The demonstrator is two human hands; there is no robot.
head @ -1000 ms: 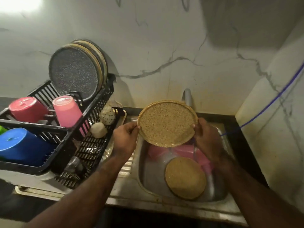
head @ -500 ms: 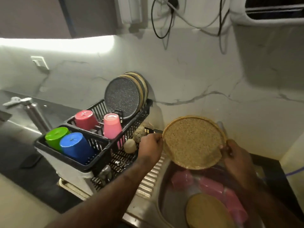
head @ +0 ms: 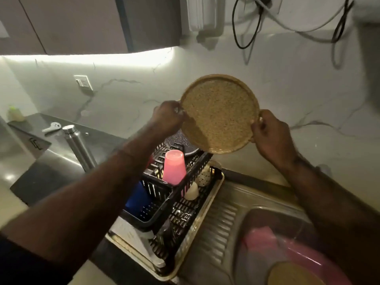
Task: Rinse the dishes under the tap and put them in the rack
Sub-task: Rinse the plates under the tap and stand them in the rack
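Note:
I hold a round tan speckled plate point(head: 219, 114) upright above the back of the black dish rack point(head: 174, 194). My left hand point(head: 167, 117) grips its left rim and my right hand point(head: 269, 136) grips its right rim. In the rack stand an upturned pink cup point(head: 174, 167), a blue cup point(head: 137, 199) and a dark speckled plate point(head: 185, 140), mostly hidden behind the plate I hold. Down at the lower right, the steel sink point(head: 236, 229) holds pink dishes point(head: 267, 241) and another tan plate point(head: 294, 274).
A steel bottle point(head: 79, 149) stands on the dark counter left of the rack. Two small cream pieces point(head: 192, 191) sit at the rack's right side. A ribbed drainboard point(head: 222, 223) lies between rack and sink. Cables point(head: 246, 27) hang on the marble wall.
Both hands have carried the tan plate up and left, from over the sink to above the back of the rack. The view has swung left and upward.

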